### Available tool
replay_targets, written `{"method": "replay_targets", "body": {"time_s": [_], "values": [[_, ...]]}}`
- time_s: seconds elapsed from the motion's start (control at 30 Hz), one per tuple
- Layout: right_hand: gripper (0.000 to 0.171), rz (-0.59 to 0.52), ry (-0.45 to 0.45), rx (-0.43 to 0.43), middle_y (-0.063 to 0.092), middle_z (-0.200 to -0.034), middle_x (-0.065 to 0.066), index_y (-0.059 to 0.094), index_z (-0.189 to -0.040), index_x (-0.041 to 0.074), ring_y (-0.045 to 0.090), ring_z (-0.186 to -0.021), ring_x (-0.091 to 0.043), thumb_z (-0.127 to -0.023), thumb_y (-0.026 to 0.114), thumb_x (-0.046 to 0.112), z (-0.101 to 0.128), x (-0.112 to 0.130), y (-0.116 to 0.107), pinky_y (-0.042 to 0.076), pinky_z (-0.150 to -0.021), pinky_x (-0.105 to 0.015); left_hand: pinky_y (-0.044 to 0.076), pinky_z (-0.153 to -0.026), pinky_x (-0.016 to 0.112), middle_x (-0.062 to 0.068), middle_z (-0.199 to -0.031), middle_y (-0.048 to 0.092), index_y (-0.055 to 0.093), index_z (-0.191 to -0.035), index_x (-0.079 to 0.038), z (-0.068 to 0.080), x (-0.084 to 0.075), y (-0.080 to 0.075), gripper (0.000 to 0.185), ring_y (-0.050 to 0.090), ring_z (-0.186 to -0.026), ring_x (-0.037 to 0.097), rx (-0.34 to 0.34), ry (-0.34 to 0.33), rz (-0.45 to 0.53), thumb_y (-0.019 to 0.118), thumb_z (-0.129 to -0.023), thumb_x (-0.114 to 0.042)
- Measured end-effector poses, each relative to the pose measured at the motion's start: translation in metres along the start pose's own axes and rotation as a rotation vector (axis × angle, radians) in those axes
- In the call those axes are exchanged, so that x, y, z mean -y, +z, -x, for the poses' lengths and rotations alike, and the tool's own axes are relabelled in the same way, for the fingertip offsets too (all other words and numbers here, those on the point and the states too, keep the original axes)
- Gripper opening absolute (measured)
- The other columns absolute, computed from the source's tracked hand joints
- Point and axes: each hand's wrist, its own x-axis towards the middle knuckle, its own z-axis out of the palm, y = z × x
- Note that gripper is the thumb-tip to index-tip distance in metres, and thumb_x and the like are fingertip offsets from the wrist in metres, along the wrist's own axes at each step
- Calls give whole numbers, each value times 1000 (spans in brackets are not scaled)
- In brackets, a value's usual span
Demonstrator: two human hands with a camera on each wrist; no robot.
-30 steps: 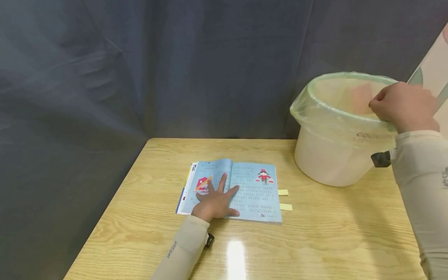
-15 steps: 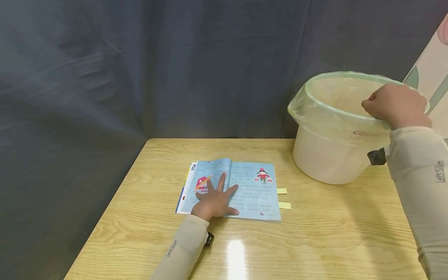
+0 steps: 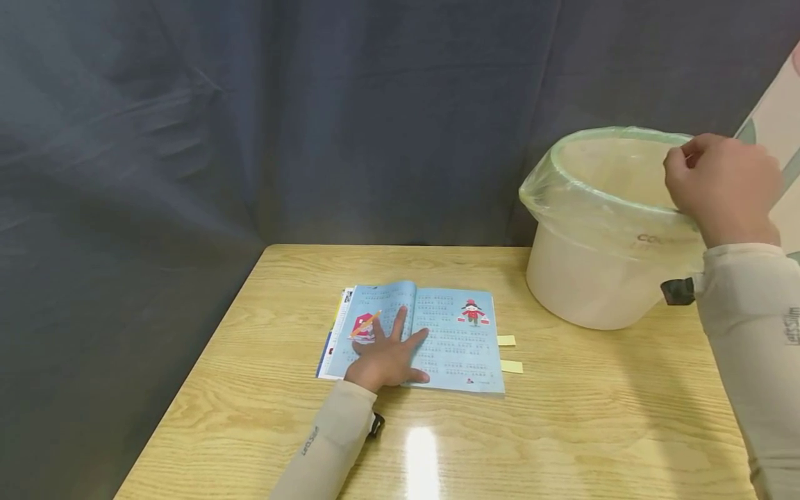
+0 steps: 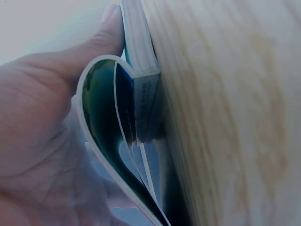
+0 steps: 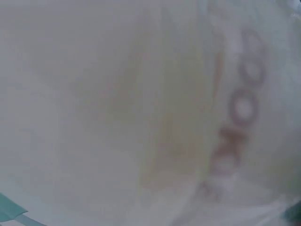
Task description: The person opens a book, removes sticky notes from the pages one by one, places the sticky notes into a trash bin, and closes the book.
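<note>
Your right wrist cam is mostly one pale, cloudy blur of bin liner [image 5: 84,94], with faint yellowish streaks around the middle. You've got purplish-brown lettering [image 5: 244,107] running sideways down the right side, rounded letters above what looks like a K, rest too fuzzy to read. You also get a teal patch [image 5: 10,208] poking into the bottom left corner.

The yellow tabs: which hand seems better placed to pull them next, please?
Probably the right hand: it shows nothing held, and the yellow tabs jut rightward from the book; the left hand lies spread across it.
</note>
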Motion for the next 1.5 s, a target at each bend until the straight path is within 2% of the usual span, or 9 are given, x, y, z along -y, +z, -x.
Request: {"method": "replay_targets", "body": {"time_s": [0.13,0.23,0.37,0.5,0.67,0.87,1.13,1.27,1.5], "values": [[46,-208,-193,-415,68,-89,-32,68,-99,-12,56,-69,-7,-99,42,26,30,21,1,34,-64,-34,23,-99,85,1,-170,-11,31,-155,-41,1,-1,0,83,1,-150,56,5,9,6,69,-84,-58],[37,-406,-355,-544,71,-74,1,71,-88,-10,39,-70,21,-94,54,22,62,41,3,30,-68,-17,23,-100,85,2,-170,-11,31,-155,-40,1,-2,-3,82,1,-150,55,-3,13,6,70,-84,-58],[18,-532,-477,-378,59,-78,25,74,-85,-3,42,-70,19,-89,66,12,107,54,23,33,-70,-7,24,-100,85,1,-170,-10,34,-154,-39,3,-3,-6,81,-1,-150,55,-10,5,6,70,-84,-56],[5,-371,-574,-145,66,-74,7,74,-87,8,48,-68,4,-88,71,12,141,51,55,39,-63,-16,23,-99,85,1,-170,-10,35,-154,-38,7,-2,-5,80,-3,-150,55,4,15,12,71,-84,-56],[2,-177,-711,144,63,-74,11,71,-88,18,54,-66,-6,-87,72,16,154,54,88,47,-60,-30,24,-99,85,1,-170,-11,34,-154,-39,8,1,-2,81,-2,-150,54,-2,16,1,70,-84,-56],[9,-121,-706,450,68,-79,8,73,-95,13,62,-71,-10,-89,71,19,162,61,118,53,-67,-36,26,-98,85,0,-170,-10,35,-154,-39,10,8,-1,81,1,-150,55,-8,11,-10,71,-83,-56],[16,-99,-690,599,76,-98,-3,75,-102,6,71,-91,-23,-90,70,16,169,63,147,57,-83,-43,25,-98,85,1,-170,-9,35,-153,-39,7,12,0,81,1,-150,55,-17,15,-7,72,-83,-55],[24,-124,-679,618,75,-108,-11,73,-112,0,71,-102,-30,-92,67,12,171,65,158,57,-89,-47,25,-98,85,1,-170,-9,35,-154,-39,7,13,0,81,0,-150,55,-19,16,-6,72,-83,-55],[24,-131,-675,578,75,-100,-9,73,-110,1,70,-88,-23,-89,67,10,173,63,173,57,-81,-44,25,-97,86,1,-170,-9,35,-153,-40,6,15,0,82,1,-150,55,-13,17,2,72,-83,-56]]}}
